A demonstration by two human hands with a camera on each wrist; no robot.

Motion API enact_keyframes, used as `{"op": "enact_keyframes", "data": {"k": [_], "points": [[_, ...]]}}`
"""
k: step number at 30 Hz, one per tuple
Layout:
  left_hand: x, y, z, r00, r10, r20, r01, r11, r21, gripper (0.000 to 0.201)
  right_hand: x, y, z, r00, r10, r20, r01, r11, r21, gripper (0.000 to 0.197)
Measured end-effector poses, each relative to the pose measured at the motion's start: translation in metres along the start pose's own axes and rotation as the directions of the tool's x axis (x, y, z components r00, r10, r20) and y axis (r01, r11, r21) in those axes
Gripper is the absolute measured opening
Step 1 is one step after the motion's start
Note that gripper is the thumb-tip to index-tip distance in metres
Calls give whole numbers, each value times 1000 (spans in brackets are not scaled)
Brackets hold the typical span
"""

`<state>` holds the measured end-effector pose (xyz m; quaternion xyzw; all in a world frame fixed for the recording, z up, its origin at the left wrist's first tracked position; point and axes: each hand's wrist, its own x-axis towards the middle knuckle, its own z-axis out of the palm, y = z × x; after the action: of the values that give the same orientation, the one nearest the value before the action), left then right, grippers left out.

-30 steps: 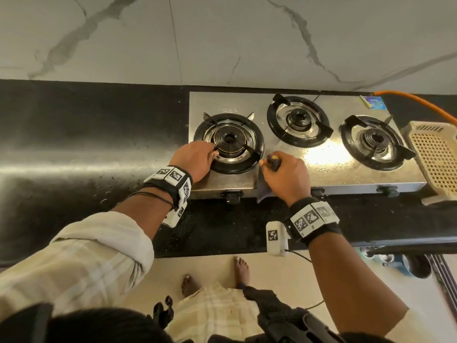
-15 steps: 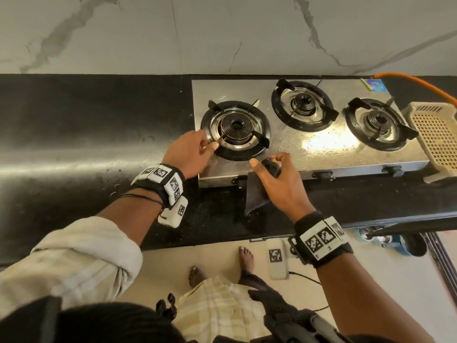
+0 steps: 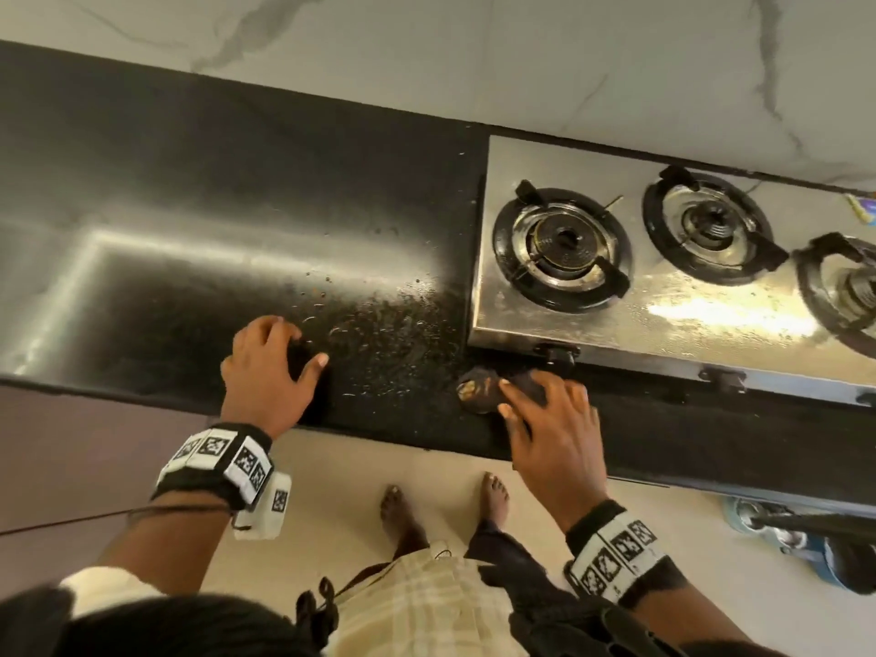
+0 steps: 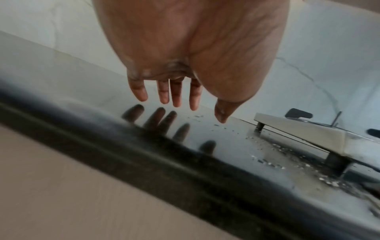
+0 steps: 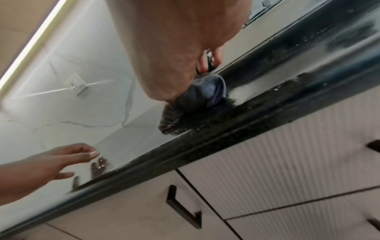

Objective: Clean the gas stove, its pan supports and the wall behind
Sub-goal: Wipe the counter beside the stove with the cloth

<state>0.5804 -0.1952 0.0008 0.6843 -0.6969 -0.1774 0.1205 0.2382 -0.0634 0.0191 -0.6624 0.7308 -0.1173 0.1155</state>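
The right hand (image 3: 550, 422) presses a dark cloth (image 3: 479, 393) on the bench (image 3: 189, 230) near its front edge, fingers seemingly spread; the left hand (image 3: 265, 372) hovers open, empty.

Third burner (image 3: 848, 296): cut off by the head view's right edge.
Cloth (image 3: 493, 388): partly covered by the right hand (image 3: 552, 433).

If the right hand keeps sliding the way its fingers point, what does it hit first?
Probably the stove: the right hand presses the dark cloth on the countertop, fingers aimed at the front knob just ahead. The exact gap is unclear.
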Motion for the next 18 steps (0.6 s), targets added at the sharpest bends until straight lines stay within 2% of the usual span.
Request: {"op": "enact_keyframes", "data": {"k": [4, 10, 13, 16, 17, 18], "points": [[-13, -21, -2, 995, -99, 24, 99, 995, 20, 67, 3, -16, 24, 995, -71, 69, 70, 997, 21, 47], [-19, -35, -10, 983, -40, 182, 48, 998, -40, 97, 40, -107, 58, 954, -244, 172, 223, 966, 130, 50], [-16, -40, -15, 980, -21, 196, 37, 997, -74, 104, 53, -151, 71, 919, -328, 218, 289, 938, 192, 55], [-16, -45, -15, 984, -5, 180, 19, 997, -79, 107, 59, -164, 76, 845, -470, 257, 447, 883, 143, 53], [-15, -46, -14, 984, -5, 180, 21, 996, -87, 108, 64, -158, 75, 839, -475, 265, 463, 880, 108, 52], [-15, -46, -15, 984, -9, 180, 26, 995, -93, 108, 71, -150, 73, 856, -443, 266, 443, 894, 64, 52]]}}
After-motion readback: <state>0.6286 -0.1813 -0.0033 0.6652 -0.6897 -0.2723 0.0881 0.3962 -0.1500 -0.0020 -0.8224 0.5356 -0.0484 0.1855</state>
